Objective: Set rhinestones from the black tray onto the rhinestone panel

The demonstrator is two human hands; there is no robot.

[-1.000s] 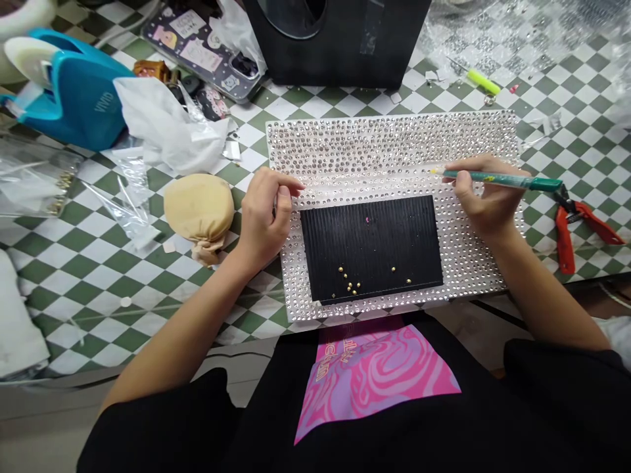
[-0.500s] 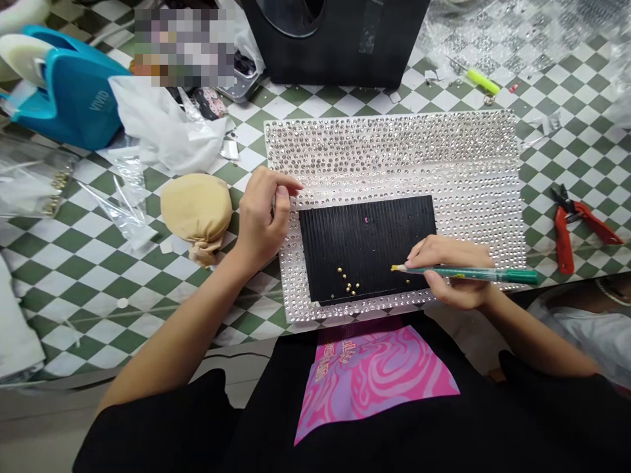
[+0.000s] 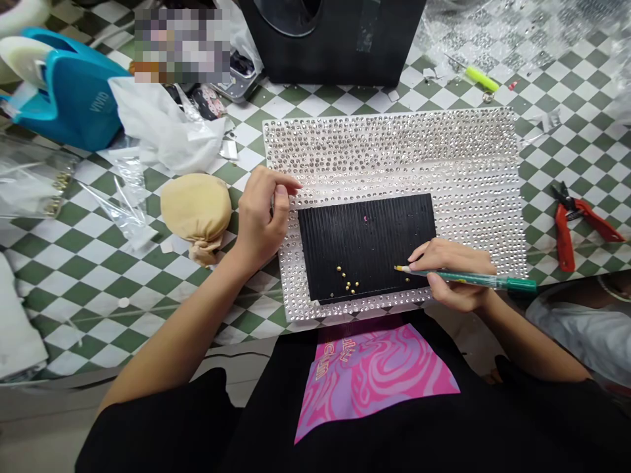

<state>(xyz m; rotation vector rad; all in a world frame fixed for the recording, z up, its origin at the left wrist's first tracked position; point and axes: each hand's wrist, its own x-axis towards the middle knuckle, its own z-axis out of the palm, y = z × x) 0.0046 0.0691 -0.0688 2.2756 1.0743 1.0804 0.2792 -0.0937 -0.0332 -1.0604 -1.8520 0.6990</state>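
A ribbed black board (image 3: 369, 243) lies on a white sheet covered with rhinestones (image 3: 394, 144). Several small gold beads (image 3: 348, 286) rest near the board's lower left, and one more lies near the pen tip. My right hand (image 3: 456, 272) holds a green pen (image 3: 473, 280) whose yellowish tip points left, at or just above the board's lower right part. My left hand (image 3: 266, 213) rests at the sheet's left edge beside the board's upper left corner, fingers curled, with thumb and forefinger apart and nothing visible between them.
A tan pouch (image 3: 196, 213) lies left of my left hand. Farther left are plastic bags (image 3: 165, 121) and a blue tape dispenser (image 3: 81, 95). A black box (image 3: 335, 46) stands behind the sheet. Red-handled pliers (image 3: 565, 240) and a yellow-green screwdriver (image 3: 482, 79) lie to the right.
My right hand has shifted very slightly, and the pen tip sits a little farther right, with the pen tilted a bit more. My left hand stays in place.
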